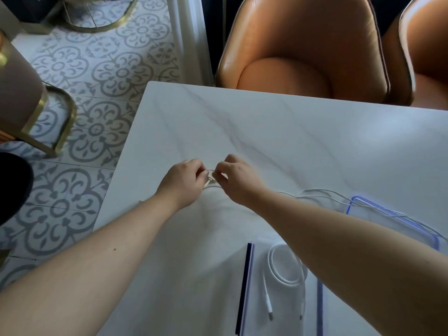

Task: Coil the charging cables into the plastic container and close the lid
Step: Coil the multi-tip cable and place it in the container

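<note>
- A coiled cable (286, 267) is seen lying inside the plastic container (245, 287) at the near edge of the tabletop (266, 122).
- Just beyond, to the right, the lid (348, 207) lies off, crossed by the slack of a second cable (322, 194).
- This second cable is judged light, thin and limp, yet springy enough to unwind; it is best taken at the forming loop and kept pinched.
- Farther out, both arms are stretched forward, knuckles up. The grip of the left hand (184, 183) and of the right hand (238, 180) is pinched on a small loop of it.
</note>
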